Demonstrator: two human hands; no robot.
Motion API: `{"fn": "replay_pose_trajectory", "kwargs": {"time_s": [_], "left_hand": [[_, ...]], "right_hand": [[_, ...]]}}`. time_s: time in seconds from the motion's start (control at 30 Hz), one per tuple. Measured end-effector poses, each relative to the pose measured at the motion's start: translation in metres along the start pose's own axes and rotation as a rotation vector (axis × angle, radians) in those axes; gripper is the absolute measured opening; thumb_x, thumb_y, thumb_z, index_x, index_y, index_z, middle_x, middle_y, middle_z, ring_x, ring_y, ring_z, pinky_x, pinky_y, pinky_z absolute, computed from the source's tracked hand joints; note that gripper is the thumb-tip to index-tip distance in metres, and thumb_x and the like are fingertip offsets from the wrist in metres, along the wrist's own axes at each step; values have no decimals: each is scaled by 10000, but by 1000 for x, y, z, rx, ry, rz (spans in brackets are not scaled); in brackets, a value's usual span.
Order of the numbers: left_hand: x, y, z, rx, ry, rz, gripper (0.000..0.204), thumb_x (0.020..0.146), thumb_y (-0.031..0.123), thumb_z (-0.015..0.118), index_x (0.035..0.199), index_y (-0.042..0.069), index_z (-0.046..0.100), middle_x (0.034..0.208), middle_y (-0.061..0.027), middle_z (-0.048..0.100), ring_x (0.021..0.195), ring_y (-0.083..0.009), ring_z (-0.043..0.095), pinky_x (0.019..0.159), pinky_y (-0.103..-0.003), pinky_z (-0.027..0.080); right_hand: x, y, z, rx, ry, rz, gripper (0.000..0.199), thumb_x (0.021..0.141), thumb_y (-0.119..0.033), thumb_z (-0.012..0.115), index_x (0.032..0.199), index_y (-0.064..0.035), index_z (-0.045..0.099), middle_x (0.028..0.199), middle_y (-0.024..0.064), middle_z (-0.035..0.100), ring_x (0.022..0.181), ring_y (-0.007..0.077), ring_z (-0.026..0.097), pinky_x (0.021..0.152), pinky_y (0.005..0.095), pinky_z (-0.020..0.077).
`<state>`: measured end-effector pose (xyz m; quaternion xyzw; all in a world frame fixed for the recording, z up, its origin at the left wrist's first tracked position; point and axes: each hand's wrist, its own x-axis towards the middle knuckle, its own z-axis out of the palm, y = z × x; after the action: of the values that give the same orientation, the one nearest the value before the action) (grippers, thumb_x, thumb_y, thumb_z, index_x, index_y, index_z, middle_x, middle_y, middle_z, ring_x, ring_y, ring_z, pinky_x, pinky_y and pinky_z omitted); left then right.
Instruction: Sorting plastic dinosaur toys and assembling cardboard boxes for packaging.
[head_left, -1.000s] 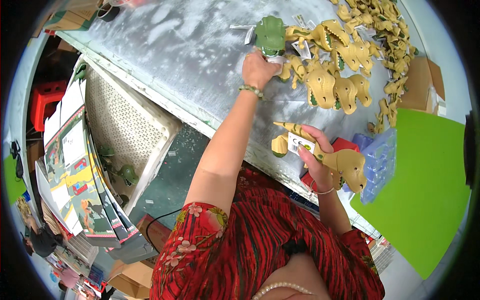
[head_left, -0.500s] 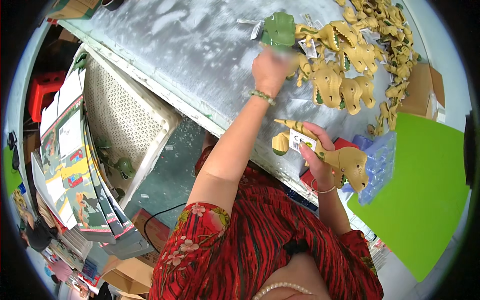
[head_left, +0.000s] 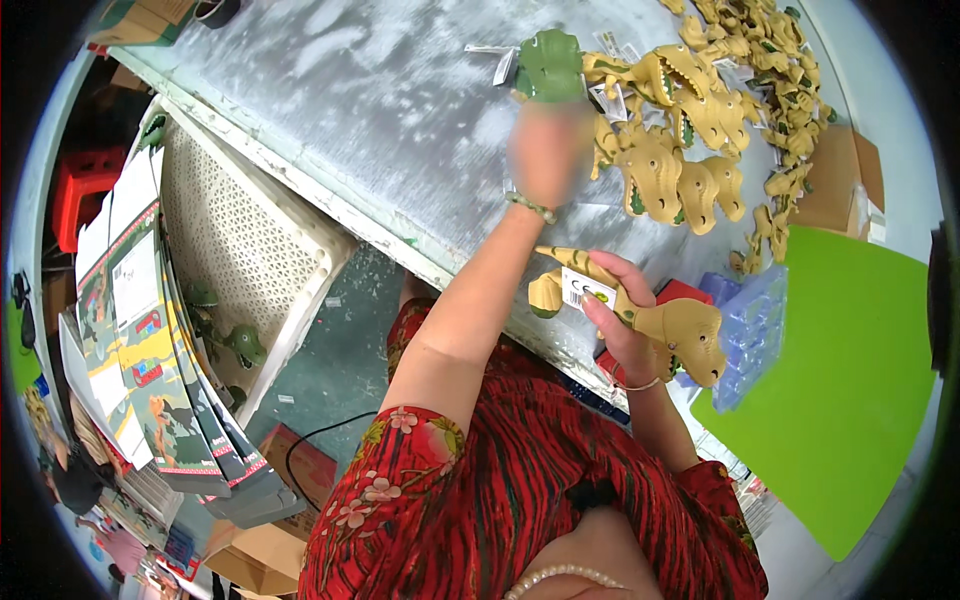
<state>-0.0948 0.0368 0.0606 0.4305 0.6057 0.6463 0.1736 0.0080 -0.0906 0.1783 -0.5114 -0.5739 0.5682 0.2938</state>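
My right hand (head_left: 628,340) is closed around a tan toy dinosaur (head_left: 692,332) above the table's near edge. The toy's big head points right, and its striped tail points left. A white paper tag (head_left: 584,289) hangs over its body by my thumb. My left hand (head_left: 550,155) is over the table, smeared by motion, so its fingers and anything in them cannot be made out. Just beyond it lies a green toy piece (head_left: 550,68) with a rounded, ridged top. To its right, several tan toy dinosaurs (head_left: 652,180) lie in rows with white tags.
More tan toys heap along the far right of the grey table (head_left: 350,110). Clear blue plastic trays (head_left: 745,340) and a bright green board (head_left: 840,390) are at the right. A white perforated crate (head_left: 250,200) with green toys and printed cartons (head_left: 150,340) stands at the left.
My left hand has drawn back slightly from the green piece towards me and blurred more. My right hand still holds the tan dinosaur in nearly the same place. The whole view has shifted a little.
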Motion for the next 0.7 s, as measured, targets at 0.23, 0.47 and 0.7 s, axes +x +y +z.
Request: {"fn": "replay_pose_trajectory", "kwargs": {"time_s": [0.23,0.47,0.7], "left_hand": [[5,-10,4,21,-15,-15,210,657,-14,529,838,84,569,790,-103,560,690,-274,526,601,-334,426],[-2,-17,-24,83,-190,-42,258,689,-33,476,888,103,567,855,-67,583,673,-175,561,602,-247,429],[-19,-40,-58,45,-112,-348,131,714,37,521,832,10,572,698,-47,589,614,-80,547,541,-200,429]], "right_hand": [[0,2,6,58,27,34,362,718,-32,545,1064,-27,440,982,59,513,895,103,472,781,223,370],[7,25,-8,-220,123,-203,403,718,3,505,1107,-23,408,997,58,474,908,120,454,779,235,364],[36,47,9,-246,248,-259,415,724,-14,527,1118,-29,397,1002,84,473,925,155,457,796,250,361]]}}
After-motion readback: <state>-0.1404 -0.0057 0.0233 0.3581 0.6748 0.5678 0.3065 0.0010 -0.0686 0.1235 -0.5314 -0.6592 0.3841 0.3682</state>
